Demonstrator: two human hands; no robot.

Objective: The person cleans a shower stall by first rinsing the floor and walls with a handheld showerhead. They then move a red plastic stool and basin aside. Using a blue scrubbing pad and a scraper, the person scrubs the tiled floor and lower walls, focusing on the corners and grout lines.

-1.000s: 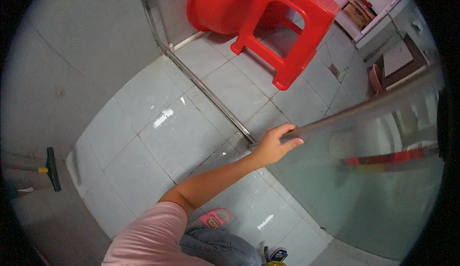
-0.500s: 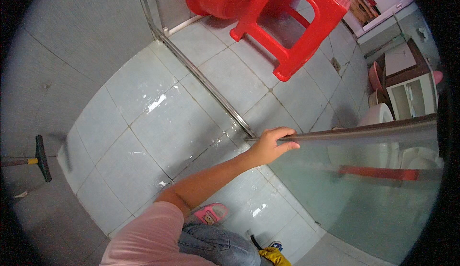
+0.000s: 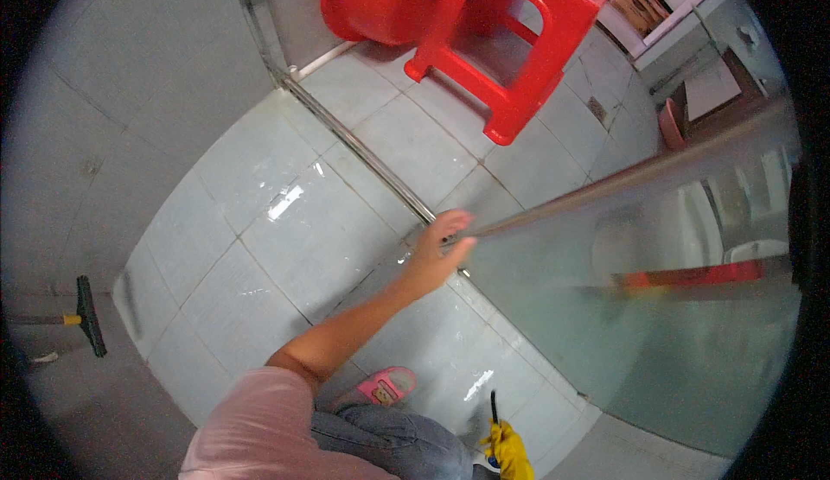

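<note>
My left hand point(image 3: 432, 260), bare and a little blurred, has its fingers and thumb on either side of the end of a metal-framed glass door point(image 3: 553, 298). The door leans away to the right, with its metal edge point(image 3: 605, 182) running toward the far right. At the lower edge, my right hand point(image 3: 508, 454) wears a yellow rubber glove and is closed on a thin black handle point(image 3: 494, 406). The rest of that item is hidden, though a bit of blue shows beside the glove. Wet white tiles point(image 3: 277, 264) lie below my hands.
Beyond the metal floor rail point(image 3: 354, 143) stand a red plastic stool point(image 3: 510, 91) and a red tub point(image 3: 372, 5). A squeegee point(image 3: 89, 317) rests by the left wall. My foot wears a pink slipper point(image 3: 387, 387). A white toilet point(image 3: 683, 221) shows through the glass.
My left hand and the door end it holds have moved left, and the door's metal edge slants more steeply. The yellow-gloved right hand and black handle have come further into view.
</note>
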